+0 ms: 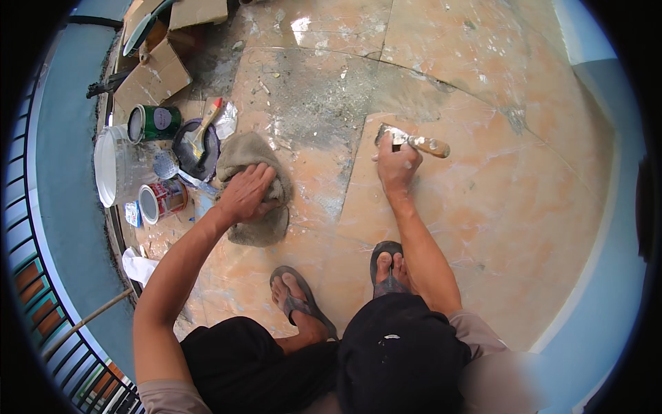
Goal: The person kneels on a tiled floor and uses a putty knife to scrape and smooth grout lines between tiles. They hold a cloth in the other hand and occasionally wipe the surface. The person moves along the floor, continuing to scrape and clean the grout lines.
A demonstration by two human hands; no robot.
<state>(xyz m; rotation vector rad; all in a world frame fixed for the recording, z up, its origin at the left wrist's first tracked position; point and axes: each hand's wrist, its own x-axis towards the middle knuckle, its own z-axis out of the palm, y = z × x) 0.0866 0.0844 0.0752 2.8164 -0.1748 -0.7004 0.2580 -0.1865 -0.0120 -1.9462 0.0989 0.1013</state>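
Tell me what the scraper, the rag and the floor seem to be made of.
Scraper: bright metal blade smeared with pale residue, glossy brown handle, probably varnished wood. Rag: soft grey-brown cloth, crumpled and folded, under the left hand. Floor: smooth orange-pink tile, likely ceramic, glossy where light reflects, with white splatter.

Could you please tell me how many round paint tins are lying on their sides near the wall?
2. The green tin lies beside the dark tray; the red-and-white tin lies nearer the person, below the clear plastic bucket. Others may be hidden behind the cardboard.

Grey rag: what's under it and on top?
The left hand presses on the grey rag, which lies on the orange tiled floor. The tile beneath it is covered.
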